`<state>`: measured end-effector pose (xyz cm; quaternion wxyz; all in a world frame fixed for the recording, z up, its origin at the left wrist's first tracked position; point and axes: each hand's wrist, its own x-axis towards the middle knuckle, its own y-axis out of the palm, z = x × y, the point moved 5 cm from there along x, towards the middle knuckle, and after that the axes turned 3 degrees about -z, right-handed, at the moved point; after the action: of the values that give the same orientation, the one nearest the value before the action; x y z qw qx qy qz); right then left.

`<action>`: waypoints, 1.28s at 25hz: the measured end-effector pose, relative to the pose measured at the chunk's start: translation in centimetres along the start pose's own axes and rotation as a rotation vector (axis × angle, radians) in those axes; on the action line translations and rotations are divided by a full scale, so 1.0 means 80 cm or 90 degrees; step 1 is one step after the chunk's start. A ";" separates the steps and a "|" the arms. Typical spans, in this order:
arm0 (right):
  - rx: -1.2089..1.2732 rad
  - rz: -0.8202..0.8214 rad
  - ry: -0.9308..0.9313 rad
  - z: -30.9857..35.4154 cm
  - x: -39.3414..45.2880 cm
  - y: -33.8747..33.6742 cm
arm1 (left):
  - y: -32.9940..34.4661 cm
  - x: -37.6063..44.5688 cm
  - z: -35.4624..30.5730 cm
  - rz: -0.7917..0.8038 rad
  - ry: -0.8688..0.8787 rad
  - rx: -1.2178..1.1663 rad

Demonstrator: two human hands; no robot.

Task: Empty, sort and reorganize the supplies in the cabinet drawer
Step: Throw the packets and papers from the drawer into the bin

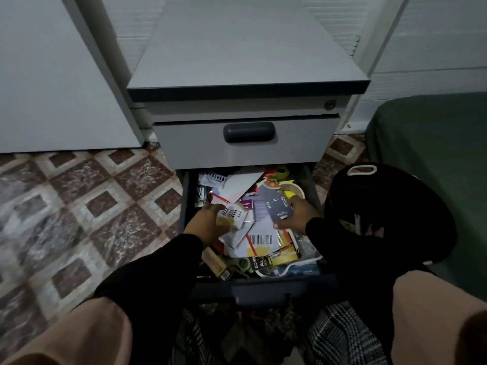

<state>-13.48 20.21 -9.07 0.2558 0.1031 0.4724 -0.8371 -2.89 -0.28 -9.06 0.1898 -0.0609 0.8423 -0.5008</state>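
The lower drawer (263, 287) of a grey cabinet (245, 61) is pulled out and crammed with packets, cards, envelopes and small supplies. Inside it, my left hand (204, 223) grips a small white packet with a barcode and a yellow patch (231, 216). My right hand (297, 213) pinches a dark grey card pack printed "SPOON" (276, 205) and tilts it up above the pile. A white envelope (242, 184) lies at the back, and a yellow tape roll (280, 170) sits in the far right corner. A green-handled pair of scissors (241, 264) lies near the front.
The upper drawer (245, 143) is closed, with a dark handle. A dark round stool or bag (387, 214) stands right of the drawer, against a green bed or cover (434, 154). Patterned tile floor (79, 206) spreads to the left. My knees frame the bottom edge.
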 end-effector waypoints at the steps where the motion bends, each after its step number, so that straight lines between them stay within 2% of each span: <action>1: 0.006 -0.012 0.000 -0.002 0.001 0.004 | 0.006 0.002 0.000 0.014 0.007 0.010; 5: -0.007 -0.018 -0.037 -0.006 0.011 0.019 | 0.027 0.004 -0.004 0.090 -0.022 -0.034; 8: -0.099 -0.028 -0.052 -0.008 0.012 0.027 | 0.040 0.005 -0.002 0.146 -0.010 0.093; 10: -0.070 -0.061 -0.003 -0.009 0.010 0.023 | 0.043 0.010 -0.001 0.118 -0.017 0.108; 13: 0.072 -0.093 0.080 -0.012 0.009 0.017 | 0.043 0.013 -0.004 0.094 -0.049 0.057; 16: 0.166 -0.098 0.148 -0.015 0.007 0.007 | 0.035 0.012 -0.012 0.078 -0.035 0.033; 19: 0.083 -0.060 0.138 -0.016 0.006 -0.001 | 0.021 0.010 -0.019 0.030 -0.013 0.053; 23: -0.038 -0.067 0.081 -0.005 0.001 -0.012 | 0.008 0.005 -0.025 -0.048 -0.009 0.068; 25: 0.030 -0.047 0.101 0.000 0.001 -0.011 | 0.000 0.005 -0.025 -0.074 -0.009 0.093; 29: 0.309 0.074 0.228 -0.010 -0.004 0.008 | -0.015 0.005 -0.019 -0.113 -0.024 0.080; 32: 0.347 0.138 0.244 -0.006 -0.016 0.032 | -0.017 0.003 -0.015 -0.099 -0.043 0.030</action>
<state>-11.13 19.93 -10.66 0.2128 0.3724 0.2572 -0.8660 -3.66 -0.04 -7.48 0.1798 -0.1389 0.8162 -0.5312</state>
